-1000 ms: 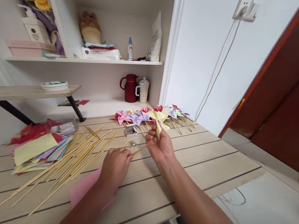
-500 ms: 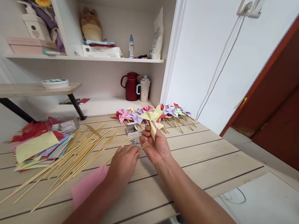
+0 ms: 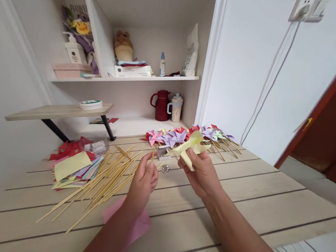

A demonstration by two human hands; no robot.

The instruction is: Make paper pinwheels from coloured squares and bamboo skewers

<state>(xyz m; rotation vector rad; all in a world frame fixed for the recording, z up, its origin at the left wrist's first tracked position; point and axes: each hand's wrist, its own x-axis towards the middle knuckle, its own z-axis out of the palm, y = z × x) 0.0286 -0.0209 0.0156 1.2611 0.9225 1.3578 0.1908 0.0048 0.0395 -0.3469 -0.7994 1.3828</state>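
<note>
My right hand (image 3: 201, 175) holds a folded yellow paper pinwheel (image 3: 190, 147) above the wooden table (image 3: 254, 194). My left hand (image 3: 143, 180) pinches a thin bamboo stick (image 3: 153, 156) upright, just left of the pinwheel. The two hands are a short gap apart. A small metal box (image 3: 162, 152) and some loose pins (image 3: 165, 168) lie on the table between and behind the hands. A pink paper sheet (image 3: 140, 225) lies under my left forearm.
Loose bamboo sticks (image 3: 103, 179) lie to the left, beside a stack of coloured paper (image 3: 73, 163). Finished pinwheels (image 3: 185, 134) lie in a row at the back. Behind are shelves with a red jug (image 3: 161, 104) and a cup (image 3: 175, 107). A side shelf (image 3: 59, 110) juts out left.
The stick has come away from the pinwheel and now stands upright in my left hand. My right hand has moved right with the pinwheel. The camera view shifted left and up.
</note>
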